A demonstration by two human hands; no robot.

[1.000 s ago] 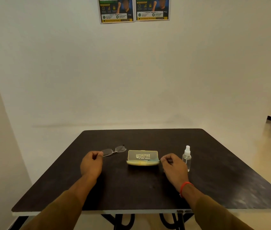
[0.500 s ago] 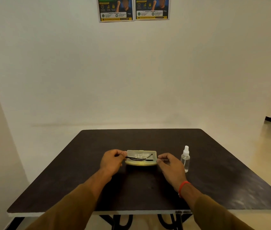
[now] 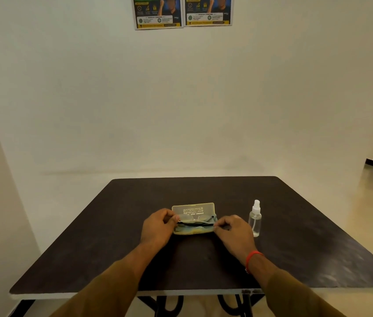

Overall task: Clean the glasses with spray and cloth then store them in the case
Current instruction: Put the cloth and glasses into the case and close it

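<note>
Glasses [image 3: 194, 223] lying inside the open case [image 3: 193, 210]. Left hand [image 3: 158, 227] curled at the case's left end, pinching the glasses. Right hand [image 3: 233, 232] pinching the case's right end. Spray bottle [image 3: 255, 219] just right of the case.

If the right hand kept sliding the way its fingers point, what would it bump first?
Probably the glasses case. The right hand points left at the case's near end, fingertips already at it; the glasses lie inside. The spray bottle stands on its other side.
</note>
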